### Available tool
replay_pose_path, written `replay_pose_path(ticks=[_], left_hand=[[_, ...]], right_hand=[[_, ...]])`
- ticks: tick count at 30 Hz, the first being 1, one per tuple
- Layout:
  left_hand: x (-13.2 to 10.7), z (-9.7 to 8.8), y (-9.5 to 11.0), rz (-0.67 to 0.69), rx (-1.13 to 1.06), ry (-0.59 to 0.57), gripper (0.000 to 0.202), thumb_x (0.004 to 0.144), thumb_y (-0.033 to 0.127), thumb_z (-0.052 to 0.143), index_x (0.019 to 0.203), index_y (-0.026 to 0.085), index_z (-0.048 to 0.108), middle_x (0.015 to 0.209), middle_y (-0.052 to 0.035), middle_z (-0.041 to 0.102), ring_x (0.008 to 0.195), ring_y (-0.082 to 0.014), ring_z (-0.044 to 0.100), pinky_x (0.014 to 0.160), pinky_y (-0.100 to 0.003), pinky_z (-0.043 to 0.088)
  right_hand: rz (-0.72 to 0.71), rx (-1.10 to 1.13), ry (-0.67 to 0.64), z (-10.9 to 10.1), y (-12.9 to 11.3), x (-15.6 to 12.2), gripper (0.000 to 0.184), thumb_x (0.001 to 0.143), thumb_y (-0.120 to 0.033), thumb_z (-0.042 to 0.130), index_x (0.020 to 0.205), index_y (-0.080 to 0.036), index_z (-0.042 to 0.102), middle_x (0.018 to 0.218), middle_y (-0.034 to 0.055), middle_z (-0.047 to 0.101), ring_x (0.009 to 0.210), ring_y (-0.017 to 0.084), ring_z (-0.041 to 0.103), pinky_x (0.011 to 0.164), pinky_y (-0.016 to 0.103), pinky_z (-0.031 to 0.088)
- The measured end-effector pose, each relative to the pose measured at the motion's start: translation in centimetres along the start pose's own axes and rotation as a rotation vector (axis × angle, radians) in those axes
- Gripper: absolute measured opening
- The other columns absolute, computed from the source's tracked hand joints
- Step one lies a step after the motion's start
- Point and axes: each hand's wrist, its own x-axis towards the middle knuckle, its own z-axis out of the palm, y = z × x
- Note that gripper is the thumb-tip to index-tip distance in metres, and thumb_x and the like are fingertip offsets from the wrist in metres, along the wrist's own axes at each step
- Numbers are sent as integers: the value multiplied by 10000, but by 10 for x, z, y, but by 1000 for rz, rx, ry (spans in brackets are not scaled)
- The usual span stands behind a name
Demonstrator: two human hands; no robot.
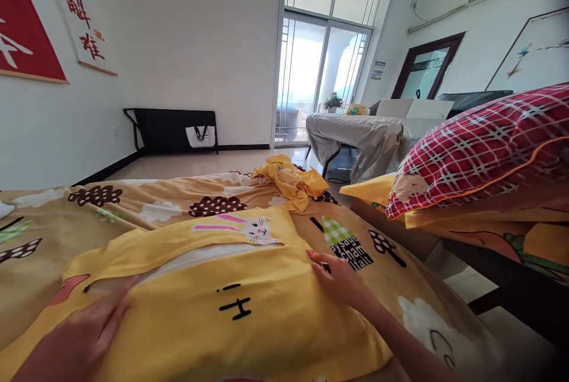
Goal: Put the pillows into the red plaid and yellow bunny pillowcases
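Observation:
A yellow pillowcase (186,305) lies flat on the bed before me, with "Hi" in black and a rabbit's face with pink ears on it. Its opening runs crosswise, and white material (191,257) shows through the gap. On the left, my left hand (89,322) grips the cloth at the opening's edge; it is slightly blurred. My right hand (335,278) pinches the right end of that edge between thumb and fingers. Beyond the pillowcase lies a crumpled yellow cloth (293,182).
A brown patterned blanket (146,192) covers the bed. At right, a red plaid pillow (484,150) rests on yellow bedding (480,234). Farther off stand a table under grey plastic (355,133) and a folded black frame (164,130) against the wall.

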Motion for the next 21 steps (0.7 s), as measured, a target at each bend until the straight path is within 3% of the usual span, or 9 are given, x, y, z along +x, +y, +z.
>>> replay_pose_path(ticks=[2,5,7,9,12,14,17,21], left_hand=[[23,-18,33,115,9,30,443,905,417,389,1212,200,623,1170,-45,696,1075,-253,648,870,-342,541],[62,-34,94,238,-23,83,513,928,435,363,1312,143,538,1319,-115,598,1220,-263,552,1011,-387,450],[84,-31,125,280,-59,19,533,944,444,333,1346,139,505,1398,-126,521,1295,-268,479,1046,-428,411],[95,-16,140,248,-80,-86,564,937,486,338,1379,165,476,1446,-123,464,1340,-281,420,1071,-471,371],[90,16,135,129,-139,-275,591,927,533,335,1390,192,470,1451,-109,460,1351,-281,404,1098,-487,324],[80,32,122,69,-198,-346,597,933,539,305,1383,186,478,1427,-101,495,1333,-265,427,1105,-468,315],[68,39,104,5,-228,-321,578,935,535,279,1324,190,532,1358,-96,563,1268,-259,483,1082,-451,335],[69,34,90,-55,-175,-303,513,917,505,276,1108,189,631,1175,-117,647,1130,-282,557,979,-457,404]], right_hand=[[-109,63,112,-9,-27,9,429,896,-434,444,1167,-177,654,1272,117,622,1153,271,588,988,385,430],[-334,88,213,-8,-74,27,505,933,-475,405,1321,-184,544,1425,91,487,1325,237,431,1099,389,320],[-425,54,226,5,-95,42,533,959,-474,366,1403,-193,455,1486,78,403,1400,218,311,1143,404,232],[-395,23,149,26,-99,59,546,976,-462,330,1454,-202,378,1534,71,308,1438,215,215,1161,430,166],[-275,17,-87,60,-81,78,548,980,-469,312,1457,-209,376,1540,68,285,1439,220,212,1159,447,160],[-256,29,-163,73,-64,86,532,983,-483,283,1442,-243,404,1531,34,312,1432,197,231,1159,414,179],[-213,41,-155,77,-40,95,511,984,-492,262,1429,-296,419,1535,-16,307,1440,169,201,1169,381,135],[0,37,-103,69,-7,100,514,985,-429,280,1453,-241,380,1530,38,326,1426,191,247,1154,405,162]])
